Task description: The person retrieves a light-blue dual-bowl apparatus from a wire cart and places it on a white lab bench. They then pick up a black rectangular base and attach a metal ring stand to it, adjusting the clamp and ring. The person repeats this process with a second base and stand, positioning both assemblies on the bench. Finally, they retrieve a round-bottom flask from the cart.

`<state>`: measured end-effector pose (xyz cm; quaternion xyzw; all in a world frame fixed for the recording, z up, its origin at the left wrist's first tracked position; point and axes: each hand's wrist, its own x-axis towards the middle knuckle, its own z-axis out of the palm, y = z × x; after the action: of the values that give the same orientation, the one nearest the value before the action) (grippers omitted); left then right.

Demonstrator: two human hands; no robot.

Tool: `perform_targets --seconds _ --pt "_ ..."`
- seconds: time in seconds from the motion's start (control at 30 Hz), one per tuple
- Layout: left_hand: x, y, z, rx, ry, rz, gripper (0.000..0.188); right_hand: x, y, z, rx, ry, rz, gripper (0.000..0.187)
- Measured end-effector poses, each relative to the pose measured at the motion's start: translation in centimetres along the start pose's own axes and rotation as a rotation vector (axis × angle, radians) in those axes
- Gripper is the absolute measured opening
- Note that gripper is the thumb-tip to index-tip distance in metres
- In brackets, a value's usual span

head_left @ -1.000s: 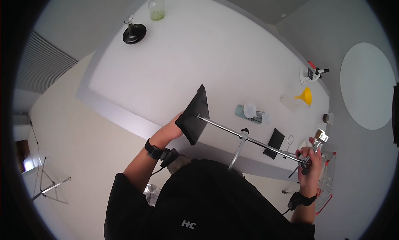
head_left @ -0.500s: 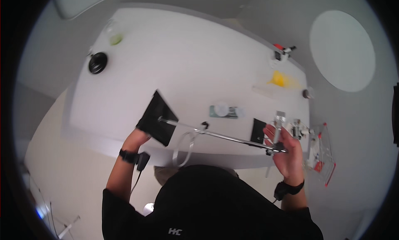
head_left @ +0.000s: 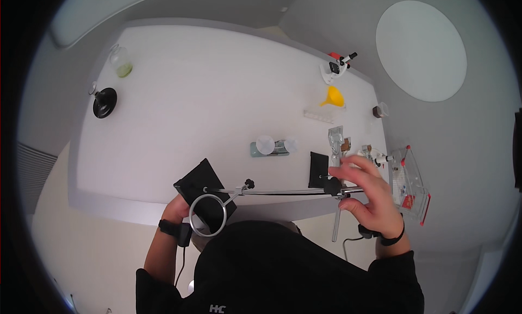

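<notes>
A retort stand lies tilted across my front, its metal rod (head_left: 283, 193) running nearly level from left to right. My left hand (head_left: 176, 211) grips the edge of its black base plate (head_left: 199, 177), with the fingers partly hidden behind the plate. A metal ring (head_left: 191, 217) on a side arm hangs below the rod near the base. At the rod's right end, a silver clamp (head_left: 335, 136) crosses it through a black holder (head_left: 332, 186). My right hand (head_left: 376, 202) is around this end with thumb and fingers apart, close to the holder; contact is unclear.
Beyond the rod lie a teal item (head_left: 255, 149) with round whitish discs and a black plate (head_left: 317, 173). Farther right are a yellow funnel (head_left: 335, 97), microscope (head_left: 333, 71) and red-cornered basket (head_left: 418, 200). A glass flask (head_left: 120, 61) and black-based object (head_left: 105, 103) stand far left.
The stand has turned, bringing its rod nearly level, and the ring now hangs in front of the base. My right hand has gone from palm-up under the rod's end to reaching over it.
</notes>
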<state>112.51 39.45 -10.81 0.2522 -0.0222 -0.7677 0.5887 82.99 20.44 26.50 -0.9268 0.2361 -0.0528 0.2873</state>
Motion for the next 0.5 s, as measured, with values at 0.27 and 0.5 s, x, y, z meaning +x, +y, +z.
perform_targets --seconds 0.27,0.5 --pt "-0.1 1.0 3.6 0.019 -0.094 -0.124 0.021 0.8 2.0 2.4 0.279 0.135 -0.366 0.044" --pt "1.2 -0.2 -0.1 0.004 -0.076 -0.294 0.021 1.1 -1.8 1.4 -0.269 -0.296 -0.440 0.040"
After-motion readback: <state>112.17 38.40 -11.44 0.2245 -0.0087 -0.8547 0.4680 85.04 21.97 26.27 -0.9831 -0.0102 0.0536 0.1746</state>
